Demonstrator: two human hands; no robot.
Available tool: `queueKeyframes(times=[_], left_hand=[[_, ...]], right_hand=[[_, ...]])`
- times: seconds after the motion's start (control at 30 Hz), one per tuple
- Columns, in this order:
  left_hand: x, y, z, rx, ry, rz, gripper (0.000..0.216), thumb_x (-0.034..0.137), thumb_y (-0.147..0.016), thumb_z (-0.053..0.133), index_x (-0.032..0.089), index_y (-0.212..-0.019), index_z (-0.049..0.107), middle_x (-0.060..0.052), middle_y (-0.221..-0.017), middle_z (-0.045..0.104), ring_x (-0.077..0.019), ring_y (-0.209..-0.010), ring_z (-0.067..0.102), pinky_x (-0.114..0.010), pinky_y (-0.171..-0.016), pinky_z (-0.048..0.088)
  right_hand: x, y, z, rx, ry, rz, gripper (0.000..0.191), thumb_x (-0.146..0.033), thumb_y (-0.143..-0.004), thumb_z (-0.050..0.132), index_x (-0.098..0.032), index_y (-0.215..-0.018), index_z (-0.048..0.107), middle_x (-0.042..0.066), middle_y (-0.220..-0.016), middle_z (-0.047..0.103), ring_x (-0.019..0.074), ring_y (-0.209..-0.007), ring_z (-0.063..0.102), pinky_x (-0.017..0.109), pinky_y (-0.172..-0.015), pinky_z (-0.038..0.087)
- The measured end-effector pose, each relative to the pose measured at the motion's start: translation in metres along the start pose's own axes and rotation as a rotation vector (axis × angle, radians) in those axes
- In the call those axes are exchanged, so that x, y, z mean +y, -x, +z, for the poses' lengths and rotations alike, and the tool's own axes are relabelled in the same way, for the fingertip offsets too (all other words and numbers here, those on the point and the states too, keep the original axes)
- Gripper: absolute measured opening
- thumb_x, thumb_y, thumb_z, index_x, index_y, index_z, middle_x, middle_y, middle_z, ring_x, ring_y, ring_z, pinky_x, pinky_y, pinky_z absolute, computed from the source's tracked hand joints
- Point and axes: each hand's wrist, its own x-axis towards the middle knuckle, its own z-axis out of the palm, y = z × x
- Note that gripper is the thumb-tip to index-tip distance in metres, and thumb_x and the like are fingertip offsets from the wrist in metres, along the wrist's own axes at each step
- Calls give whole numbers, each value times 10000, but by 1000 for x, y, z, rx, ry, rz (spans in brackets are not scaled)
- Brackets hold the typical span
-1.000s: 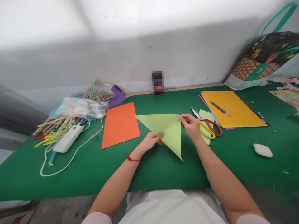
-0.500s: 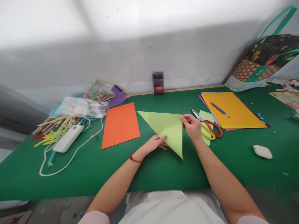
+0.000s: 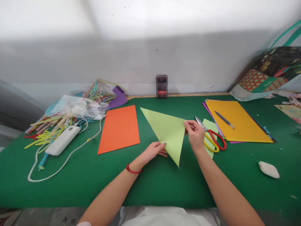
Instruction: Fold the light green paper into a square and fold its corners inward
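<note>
A light green paper triangle (image 3: 168, 131), a folded sheet, lies on the green table (image 3: 164, 185) in front of me. My left hand (image 3: 154, 150) rests on its lower left edge with fingers pressed together on the paper. My right hand (image 3: 195, 133) pinches the triangle's right corner between thumb and fingers. A red string bracelet circles my left wrist. Just right of my right hand lie red and yellow scissors (image 3: 213, 138) on a small green paper offcut.
An orange sheet (image 3: 119, 128) lies left of the triangle. Yellow and purple sheets (image 3: 237, 121) with a pencil (image 3: 224, 119) sit at right, a patterned bag (image 3: 268, 73) behind. Straws (image 3: 47, 128), a plastic bag, a white device (image 3: 61, 140) with cable lie left. A white eraser (image 3: 268, 169) lies right.
The triangle has been turned slightly, its lower point swinging left. Both hands kept hold of it. The camera tilted, so everything sits lower in view.
</note>
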Motion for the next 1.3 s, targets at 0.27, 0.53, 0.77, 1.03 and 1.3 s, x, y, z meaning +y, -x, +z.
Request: queueKeyframes(times=[0.27,0.53,0.77,1.03,1.3], left_hand=[[0,-2,0,280,-5,131,555,728,-565,650,177,-623,601,-28,-647,668,-207,-651,642,-356,-676,542],[1,-2,-5,259,202,91,635,732,-605,627,134,-817,607,-90,-719,691,-236,-696,673,-350,-666,521],[-3,-3,-1,492,45,153,600,780,-513,632,193,-538,509,22,-487,533,-150,-486,534,-280,-496,450],[-15,1,20,386,210,147,583,736,-663,575,173,-801,634,-98,-778,699,-236,-710,654,-322,-605,504],[-4,-16,23,137,406,53,660,721,-615,640,130,-909,626,-59,-618,650,-197,-558,646,-305,-539,504]], right_hand=[[-13,-11,22,-53,11,38,268,-470,-738,641,-205,-715,612,-21,-518,548,129,-485,470,256,-452,404],[-4,-27,56,-27,-17,43,307,-506,-752,597,-200,-731,601,-15,-529,561,123,-471,444,258,-447,405],[0,-33,62,-97,-74,106,313,-506,-722,625,-194,-708,603,-22,-495,542,119,-451,431,256,-435,401],[-3,-40,68,-130,-108,121,332,-529,-721,627,-197,-707,611,-11,-514,574,129,-451,453,263,-426,400],[6,-65,69,-88,-253,275,354,-524,-610,702,-187,-675,617,-27,-487,551,108,-430,444,247,-414,381]])
